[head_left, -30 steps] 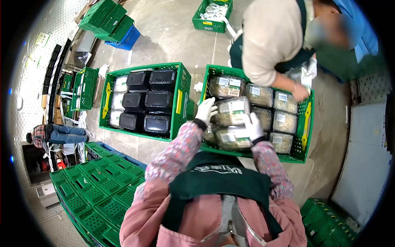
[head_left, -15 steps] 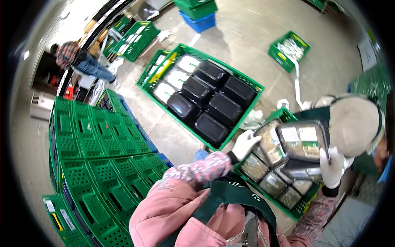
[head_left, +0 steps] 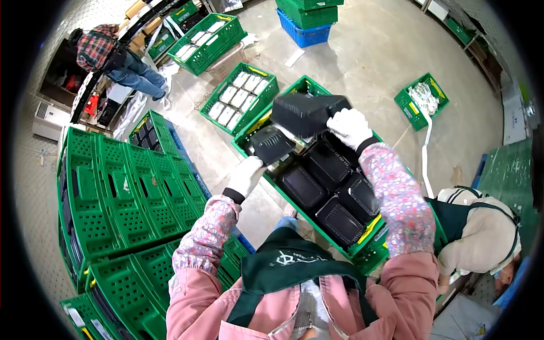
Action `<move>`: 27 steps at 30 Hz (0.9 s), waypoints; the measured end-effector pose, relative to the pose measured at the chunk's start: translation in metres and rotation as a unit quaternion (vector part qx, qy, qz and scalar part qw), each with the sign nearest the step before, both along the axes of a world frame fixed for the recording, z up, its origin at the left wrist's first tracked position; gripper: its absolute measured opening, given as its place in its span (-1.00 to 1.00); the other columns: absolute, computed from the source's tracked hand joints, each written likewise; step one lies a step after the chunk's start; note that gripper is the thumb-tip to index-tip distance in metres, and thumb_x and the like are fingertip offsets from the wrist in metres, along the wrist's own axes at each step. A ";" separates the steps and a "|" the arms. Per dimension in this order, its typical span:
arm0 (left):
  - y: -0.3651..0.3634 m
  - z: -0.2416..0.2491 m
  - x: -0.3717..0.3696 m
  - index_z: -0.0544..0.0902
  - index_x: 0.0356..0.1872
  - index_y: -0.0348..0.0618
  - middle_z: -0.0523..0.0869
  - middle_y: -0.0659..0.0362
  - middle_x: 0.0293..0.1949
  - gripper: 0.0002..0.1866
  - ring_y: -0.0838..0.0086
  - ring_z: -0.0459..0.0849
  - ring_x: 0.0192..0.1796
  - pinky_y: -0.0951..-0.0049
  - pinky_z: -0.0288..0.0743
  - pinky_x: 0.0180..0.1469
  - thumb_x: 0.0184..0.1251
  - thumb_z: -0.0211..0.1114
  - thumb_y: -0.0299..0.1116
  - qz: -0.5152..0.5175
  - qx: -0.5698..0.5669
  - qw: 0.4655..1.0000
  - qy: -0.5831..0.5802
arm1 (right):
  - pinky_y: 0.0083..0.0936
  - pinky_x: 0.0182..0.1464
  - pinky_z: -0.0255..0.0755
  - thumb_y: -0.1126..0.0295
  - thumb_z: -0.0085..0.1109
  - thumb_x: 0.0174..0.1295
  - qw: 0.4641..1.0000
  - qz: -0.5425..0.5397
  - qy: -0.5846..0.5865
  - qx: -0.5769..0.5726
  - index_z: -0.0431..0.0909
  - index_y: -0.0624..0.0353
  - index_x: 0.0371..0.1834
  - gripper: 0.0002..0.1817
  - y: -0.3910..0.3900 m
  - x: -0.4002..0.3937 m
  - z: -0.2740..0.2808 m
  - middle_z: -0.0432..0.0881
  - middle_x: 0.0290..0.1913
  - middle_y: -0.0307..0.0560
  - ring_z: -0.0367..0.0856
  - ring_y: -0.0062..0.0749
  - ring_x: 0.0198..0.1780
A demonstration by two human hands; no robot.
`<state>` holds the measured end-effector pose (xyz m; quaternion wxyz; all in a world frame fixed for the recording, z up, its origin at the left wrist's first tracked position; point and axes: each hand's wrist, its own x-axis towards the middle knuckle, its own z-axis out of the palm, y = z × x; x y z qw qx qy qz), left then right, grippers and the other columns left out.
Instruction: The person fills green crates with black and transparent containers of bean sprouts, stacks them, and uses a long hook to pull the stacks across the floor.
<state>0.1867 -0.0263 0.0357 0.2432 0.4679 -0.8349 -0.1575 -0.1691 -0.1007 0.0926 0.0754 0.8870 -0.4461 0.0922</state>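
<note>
Both my hands, in white gloves, are over a large green crate [head_left: 306, 220] of black food trays [head_left: 326, 164] lying bottoms up in rows. My left hand [head_left: 245, 174] grips the near edge of a tilted black food tray [head_left: 271, 144] at the crate's left side. At the far end, my right hand [head_left: 349, 128] is closed on the right side of another black food tray [head_left: 306, 113], held tilted above the rest. Its underside faces up and covers part of the crate's far corner.
Stacked green crates [head_left: 130, 198] rise on my left. Beyond the large crate stands a green crate of white-topped packs [head_left: 235, 99]. A co-worker [head_left: 479, 232] bends close on my right; a person in a plaid shirt [head_left: 99, 51] stands far left. A small crate [head_left: 422, 102] holds white strips.
My hands have swung left from the crate of labelled packs to the crate of black trays. The held trays now show black undersides instead of labels.
</note>
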 end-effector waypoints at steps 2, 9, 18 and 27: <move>-0.019 -0.002 0.015 0.54 -0.17 -0.21 0.60 0.08 -0.22 -0.82 0.25 0.61 -0.10 0.27 0.52 -0.01 0.24 0.29 -0.43 -0.001 -0.008 1.000 0.007 | -0.26 0.00 0.36 0.24 0.11 0.14 0.998 -0.037 -0.035 0.044 0.60 -0.07 -0.15 -0.78 0.012 -0.002 -0.045 0.56 -0.26 -0.10 0.52 -0.22 -0.07; -0.067 -0.018 0.038 0.56 -0.01 -0.26 0.54 -0.07 0.07 -0.65 0.16 0.48 0.20 0.28 0.32 0.27 0.22 0.31 -0.33 0.065 -0.015 0.995 0.081 | -0.34 0.22 0.32 0.52 0.22 0.09 0.847 -0.386 -0.365 -0.026 0.56 0.21 0.04 -0.62 0.165 -0.029 -0.028 0.61 0.01 -0.02 0.53 -0.19 0.09; -0.222 -0.098 -0.038 0.58 -0.03 -0.25 0.64 -0.10 -0.11 -0.52 0.10 0.60 -0.01 0.25 0.42 0.07 0.20 0.26 -0.05 0.104 0.174 0.977 0.061 | -0.73 -0.47 0.18 0.15 0.11 0.33 0.443 -0.623 -0.638 0.095 0.47 0.11 -0.25 -0.75 0.319 -0.051 -0.160 0.40 -0.51 -0.42 0.29 -0.74 -0.52; -0.122 -0.015 0.047 0.69 -0.37 -0.23 0.66 0.11 -0.51 -0.71 0.41 0.58 -0.45 0.39 0.45 -0.33 0.22 0.22 -0.18 0.208 0.262 0.933 0.130 | -0.75 -0.68 -0.04 0.10 0.12 0.33 0.424 -0.558 -0.696 0.157 0.47 0.07 -0.44 -0.69 0.291 -0.085 -0.111 0.20 -0.68 -0.51 0.09 -0.81 -0.70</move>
